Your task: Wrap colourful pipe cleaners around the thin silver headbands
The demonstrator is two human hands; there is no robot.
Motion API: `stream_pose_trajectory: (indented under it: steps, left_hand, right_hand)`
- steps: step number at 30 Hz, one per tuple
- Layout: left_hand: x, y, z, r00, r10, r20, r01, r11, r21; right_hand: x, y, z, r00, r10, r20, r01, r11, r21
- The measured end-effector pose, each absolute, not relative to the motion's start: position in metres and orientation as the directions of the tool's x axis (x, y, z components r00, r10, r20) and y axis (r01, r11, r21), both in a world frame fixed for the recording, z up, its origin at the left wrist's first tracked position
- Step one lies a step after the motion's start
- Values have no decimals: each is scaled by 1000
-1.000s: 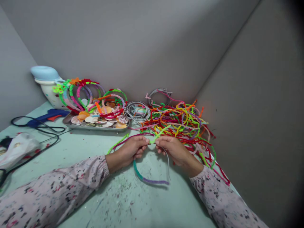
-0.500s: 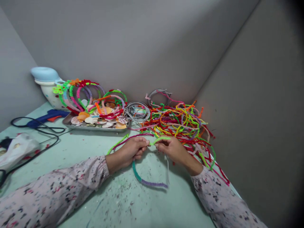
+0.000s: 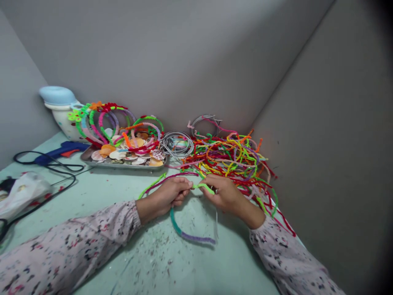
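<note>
My left hand (image 3: 172, 194) is closed on the top of a thin headband (image 3: 190, 233), whose lower arc is wrapped in teal and purple fuzzy wire while its right side is bare grey. My right hand (image 3: 224, 192) pinches a light green pipe cleaner (image 3: 204, 187) that runs between the two hands at the band's top. Both hands rest low over the pale green table (image 3: 159, 262). Loose green and dark pink pipe cleaners (image 3: 156, 183) trail left from my left hand.
A heap of mixed-colour pipe cleaners (image 3: 233, 157) lies behind my right hand. A metal tray (image 3: 92, 160) of shells and finished headbands (image 3: 104, 121) stands at the back left, beside bare grey bands (image 3: 178, 143), a blue glue gun (image 3: 58, 150), black cable (image 3: 46, 170) and a plastic bag (image 3: 21, 192).
The free end of the green pipe cleaner has swung down from pointing up-right to lying over my right fingers. The headband has shifted slightly left. Both hands stay in place.
</note>
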State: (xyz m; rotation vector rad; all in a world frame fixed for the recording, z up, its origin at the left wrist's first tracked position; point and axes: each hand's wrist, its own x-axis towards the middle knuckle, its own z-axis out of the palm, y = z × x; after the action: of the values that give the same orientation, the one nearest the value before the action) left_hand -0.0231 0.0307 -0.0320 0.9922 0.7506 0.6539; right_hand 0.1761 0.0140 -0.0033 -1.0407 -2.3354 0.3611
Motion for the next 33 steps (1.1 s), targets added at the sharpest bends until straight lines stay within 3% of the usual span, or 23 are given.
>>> stream_pose_trajectory:
  steps: [4, 10, 20, 33]
  left_hand:
    - [-23, 32, -31, 584, 768, -265, -142, 418, 897]
    - [-23, 32, -28, 578, 764, -285, -130, 431, 893]
    - [-22, 32, -30, 585, 760, -282, -125, 428, 895]
    - [-23, 32, -34, 587, 751, -302, -18, 386, 922]
  right_hand:
    - [177, 14, -4, -519, 772, 368, 652, 636, -413]
    - [176, 15, -3, -484, 819, 306, 646, 571, -507]
    - [175, 14, -7, -485, 793, 369, 577, 607, -547]
    - [167, 13, -19, -365, 864, 346, 532, 499, -684]
